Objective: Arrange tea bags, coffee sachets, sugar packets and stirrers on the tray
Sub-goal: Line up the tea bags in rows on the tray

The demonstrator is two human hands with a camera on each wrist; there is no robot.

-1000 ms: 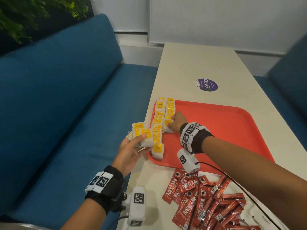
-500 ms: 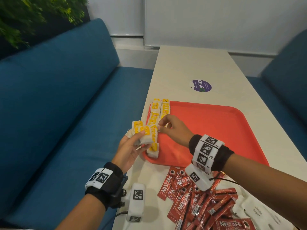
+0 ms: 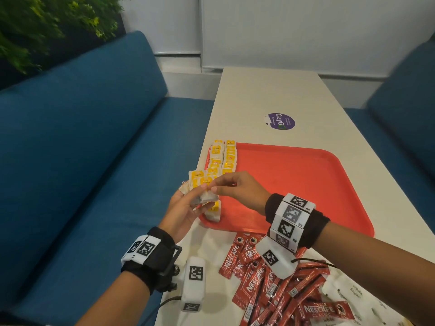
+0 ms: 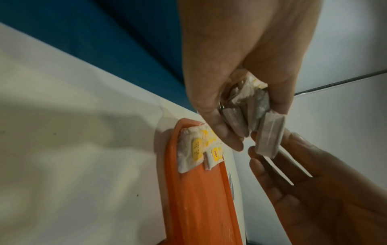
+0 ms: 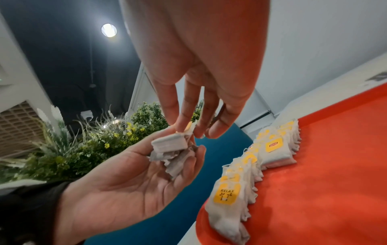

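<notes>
From the head view, my left hand [image 3: 186,208] cups a small bunch of tea bags [image 3: 200,184] just off the tray's [image 3: 306,184] 9 o'clock edge. My right hand [image 3: 237,187] reaches across and pinches the top bag of the bunch between thumb and fingertips. Two rows of tea bags already laid [image 3: 223,158] run along the tray's left side toward 11 o'clock. The coffee sachets [image 3: 263,283] and sugar packets [image 3: 350,295] lie loose on the table [image 3: 259,90] at 6 o'clock; I see no stirrers.

From the left wrist view, my left fingers [image 4: 226,136] curl round the crumpled bunch, and one bag [image 4: 270,136] sticks out toward my right hand.

From the right wrist view, my right fingertips [image 5: 180,127] nip the top corner of the upper bag [image 5: 169,144], near its yellow tag; the rest of the hand is relaxed.

These bags look feather-light, soft and crushable, with thin paper that would likely tear and strings that may snag. I judge a gentle pinch at the top edge by the tag is best, lifting straight so the neighbours stay in my palm.
</notes>
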